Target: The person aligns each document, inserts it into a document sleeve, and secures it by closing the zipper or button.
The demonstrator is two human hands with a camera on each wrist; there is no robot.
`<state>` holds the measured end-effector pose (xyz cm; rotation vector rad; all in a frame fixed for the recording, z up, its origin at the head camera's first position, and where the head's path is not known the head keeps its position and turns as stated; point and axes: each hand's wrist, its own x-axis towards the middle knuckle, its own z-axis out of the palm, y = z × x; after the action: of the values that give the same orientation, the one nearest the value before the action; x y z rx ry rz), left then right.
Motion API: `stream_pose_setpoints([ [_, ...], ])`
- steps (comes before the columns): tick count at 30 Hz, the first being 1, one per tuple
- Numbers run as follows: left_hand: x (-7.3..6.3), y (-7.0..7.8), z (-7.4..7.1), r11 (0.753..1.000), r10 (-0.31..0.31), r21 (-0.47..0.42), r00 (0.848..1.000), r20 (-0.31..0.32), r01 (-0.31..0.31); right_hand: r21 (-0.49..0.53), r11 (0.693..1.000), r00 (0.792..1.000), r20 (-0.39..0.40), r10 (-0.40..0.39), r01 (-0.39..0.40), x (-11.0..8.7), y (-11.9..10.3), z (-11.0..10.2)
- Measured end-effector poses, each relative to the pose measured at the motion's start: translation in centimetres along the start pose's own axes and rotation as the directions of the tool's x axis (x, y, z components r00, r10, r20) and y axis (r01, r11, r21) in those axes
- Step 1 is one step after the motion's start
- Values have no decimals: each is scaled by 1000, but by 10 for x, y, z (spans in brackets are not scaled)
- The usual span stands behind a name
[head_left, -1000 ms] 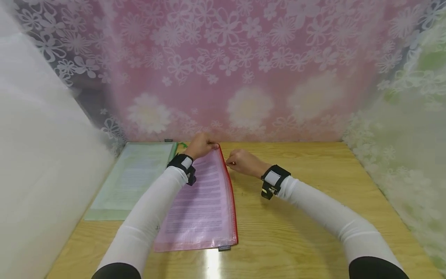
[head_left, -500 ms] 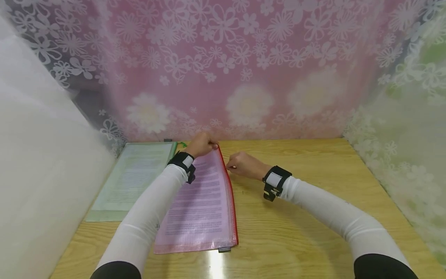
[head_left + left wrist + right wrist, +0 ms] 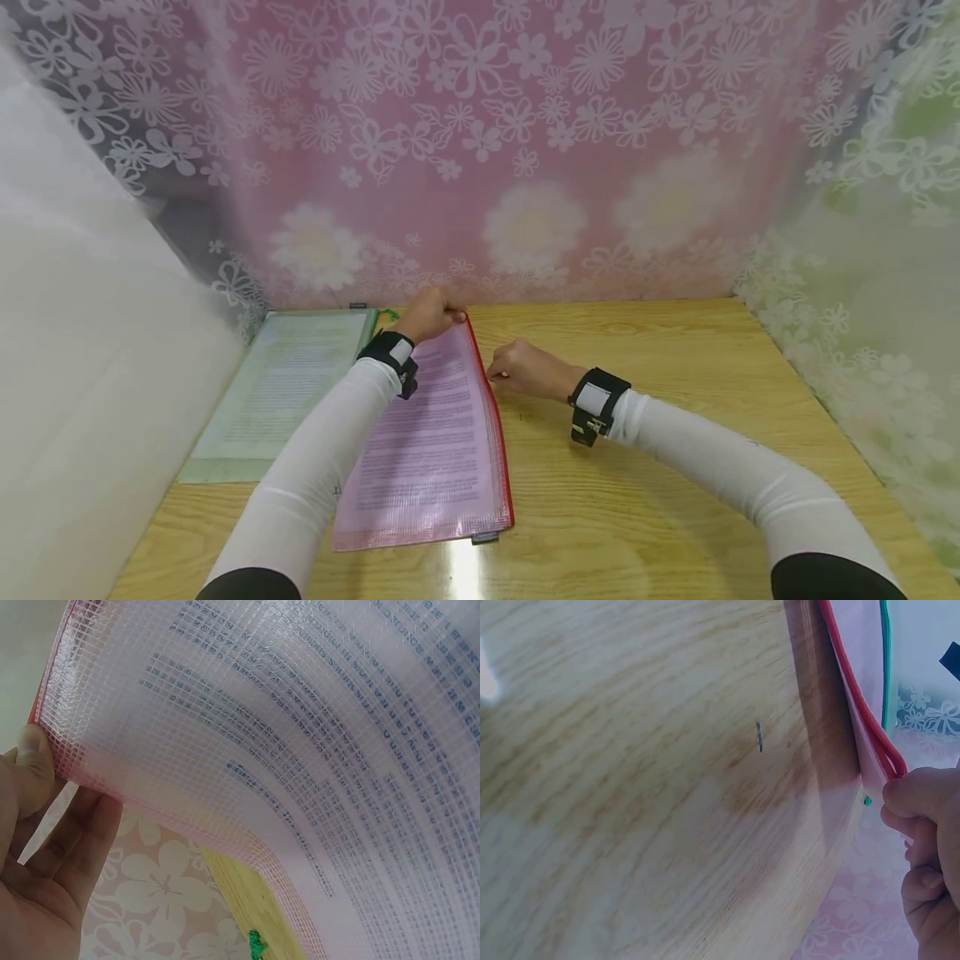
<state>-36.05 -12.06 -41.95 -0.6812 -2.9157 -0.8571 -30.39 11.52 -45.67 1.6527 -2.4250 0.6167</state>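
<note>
A pink mesh zipper bag (image 3: 420, 467) with a printed sheet inside lies at the middle-left of the table. A red zipper (image 3: 504, 454) runs along its right side. My left hand (image 3: 433, 315) pinches the bag's far right corner and holds it raised; in the left wrist view the thumb (image 3: 34, 761) lies on the mesh. My right hand (image 3: 528, 369) pinches the zipper a little nearer to me. In the right wrist view two red strips meet at the right fingertips (image 3: 900, 791); any zipper pull is hidden under them.
A green zipper bag (image 3: 285, 392) holding a printed sheet lies flat on the left, its green cord (image 3: 390, 314) at the far end. A flowered pink curtain (image 3: 480, 208) closes the table's far edge. The wooden table (image 3: 660, 467) extends to the right.
My right hand has moved a short way toward me along the red zipper. The left hand keeps its hold on the far corner; the bag stays nearly where it was.
</note>
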Motion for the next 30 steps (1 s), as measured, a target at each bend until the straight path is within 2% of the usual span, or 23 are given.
stream_pose_setpoints([
  [4, -1, 0, 0, 1000, 1, -11, 1000, -15, -1, 15, 1000, 1000, 9, 10, -10, -1, -1, 0],
  [13, -2, -3, 1, 998, -39, -57, 999, -17, 38, 85, 996, 998, 51, 30, -34, -11, -8, 2],
  [21, -3, -2, 1, 998, -49, -43, 998, -29, 48, 71, 996, 997, 58, 56, -60, -20, -11, 6],
  [30, -3, -4, 1, 999, -8, -36, 998, -60, 6, 92, 993, 996, 52, 68, -72, -21, -12, 9],
])
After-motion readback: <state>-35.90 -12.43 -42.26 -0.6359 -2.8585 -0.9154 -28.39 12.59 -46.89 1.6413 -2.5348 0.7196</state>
